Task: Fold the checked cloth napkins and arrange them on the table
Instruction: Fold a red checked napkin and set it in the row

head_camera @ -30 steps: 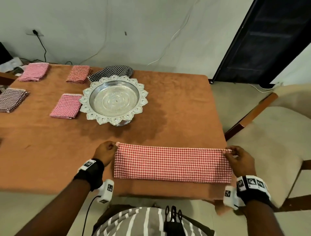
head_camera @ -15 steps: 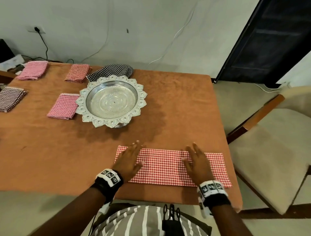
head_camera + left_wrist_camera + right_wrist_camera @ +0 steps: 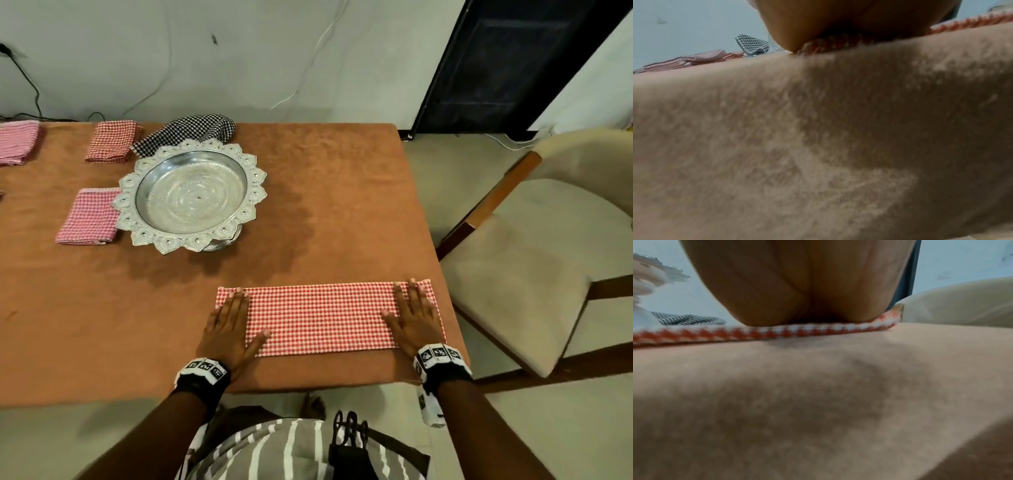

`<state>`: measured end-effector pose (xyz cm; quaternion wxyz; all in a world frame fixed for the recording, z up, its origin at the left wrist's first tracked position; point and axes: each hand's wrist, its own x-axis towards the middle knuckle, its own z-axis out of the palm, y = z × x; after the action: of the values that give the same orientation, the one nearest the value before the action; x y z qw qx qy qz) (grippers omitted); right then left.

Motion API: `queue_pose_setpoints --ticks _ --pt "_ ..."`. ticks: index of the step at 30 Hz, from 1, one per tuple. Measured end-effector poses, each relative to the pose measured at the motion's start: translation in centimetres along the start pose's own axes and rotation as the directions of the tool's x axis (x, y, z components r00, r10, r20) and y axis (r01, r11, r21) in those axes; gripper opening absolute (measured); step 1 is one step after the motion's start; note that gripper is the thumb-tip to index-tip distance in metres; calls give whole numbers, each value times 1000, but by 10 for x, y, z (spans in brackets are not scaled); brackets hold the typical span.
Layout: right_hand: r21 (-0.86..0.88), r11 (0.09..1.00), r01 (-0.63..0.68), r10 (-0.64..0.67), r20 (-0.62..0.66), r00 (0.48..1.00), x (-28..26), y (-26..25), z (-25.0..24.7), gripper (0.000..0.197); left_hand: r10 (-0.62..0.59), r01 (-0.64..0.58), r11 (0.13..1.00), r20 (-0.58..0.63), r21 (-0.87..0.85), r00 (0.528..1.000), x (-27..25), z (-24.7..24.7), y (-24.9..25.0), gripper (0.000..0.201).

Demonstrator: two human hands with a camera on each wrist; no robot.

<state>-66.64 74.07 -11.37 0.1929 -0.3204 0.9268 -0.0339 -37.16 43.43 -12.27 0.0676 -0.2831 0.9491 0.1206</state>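
Observation:
A red checked napkin [image 3: 322, 317], folded into a long strip, lies flat near the table's front right edge. My left hand [image 3: 233, 317] presses flat on its left end with straight fingers. On the right end my right hand [image 3: 412, 313] lies flat the same way. Both wrist views sit low on the tablecloth and show a palm on the napkin's edge [image 3: 777, 333] [image 3: 838, 40]. Farther back lie folded napkins: a pink one [image 3: 89, 216], a red one [image 3: 111, 141], another pink one [image 3: 15, 141]. A black checked napkin [image 3: 186, 132] lies loosely bunched behind the tray.
An ornate silver pedestal tray [image 3: 190, 195] stands left of centre on the brown-covered table [image 3: 342, 205]. A beige chair [image 3: 534, 260] stands close to the table's right edge. The black checked napkin [image 3: 688, 319] also shows in the right wrist view.
A second ago both hands pinched the strip's far corners. They then pressed flat near its middle and have now slid outward to its two ends.

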Motion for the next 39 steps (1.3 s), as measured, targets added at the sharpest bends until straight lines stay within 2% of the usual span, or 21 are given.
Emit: queue_pose_setpoints --ticks 4,8,10,12,14,17,21,24,26,28,29,30,32,33,34,35,36,37,38,39 --pt "-17 997 -78 78 -6 997 -10 11 -3 81 -106 106 993 2 -60 994 -11 2 -12 95" --pt "-22 985 -173 173 -21 985 -17 -18 -7 94 -162 162 984 3 -73 987 -16 1 -14 96" --pt "-11 998 -64 64 -52 997 -23 -43 -9 90 -199 200 978 23 -67 980 -13 -6 -14 98" --pt "4 993 122 -121 -51 991 -30 -73 -7 83 -274 271 958 -14 -91 962 -8 -17 -15 95" --pt "22 972 234 -235 27 972 -35 -98 4 80 -358 346 925 -60 -155 932 -4 -27 -17 81" --pt "-6 966 259 -256 132 958 -40 -112 24 79 -492 488 827 60 -280 869 1 -32 -20 67" --pt "-5 966 260 -256 146 956 -42 -108 29 81 -518 561 789 219 -253 827 5 -42 -19 62" --pt "51 971 233 -238 154 959 -42 -118 18 94 -537 569 712 204 -410 819 3 -53 -11 39" --pt "214 959 187 -216 123 969 -44 -132 7 109 -550 534 630 161 -564 819 -2 -60 -7 32" --pt "450 878 165 -232 96 968 -50 -150 -8 114 -509 400 562 79 -724 857 -5 -68 3 35" --pt "588 797 139 -244 102 965 -52 -160 -15 111 -459 299 519 35 -801 888 -5 -73 11 37" --pt "733 675 87 -259 125 958 -56 -169 -24 107 -386 198 464 4 -864 922 -5 -80 23 39" --pt "942 331 -60 -298 165 940 -59 -185 -38 99 -145 42 334 -7 -942 989 -5 -93 58 48" --pt "980 169 -105 -304 153 940 -58 -189 -43 87 -4 3 290 1 -957 1000 -5 -97 76 56" --pt "993 51 -109 -301 119 946 -57 -190 -48 69 122 -16 275 19 -961 992 -6 -99 93 68" --pt "998 5 -67 -268 66 961 -56 -188 -53 50 229 -22 260 39 -965 973 -7 -101 109 80" --pt "999 35 -3 -187 9 982 -53 -183 -56 32 278 -16 262 59 -965 959 -8 -101 121 88" --pt "991 117 60 -92 -50 995 -52 -172 -57 16 288 -17 259 61 -966 956 -8 -101 129 91" --pt "969 224 102 -5 -103 995 -49 -157 -54 8 271 -27 273 49 -962 961 -8 -99 132 89" --pt "940 325 102 71 -132 989 -47 -139 -53 15 251 -52 307 28 -950 968 -7 -97 132 85"
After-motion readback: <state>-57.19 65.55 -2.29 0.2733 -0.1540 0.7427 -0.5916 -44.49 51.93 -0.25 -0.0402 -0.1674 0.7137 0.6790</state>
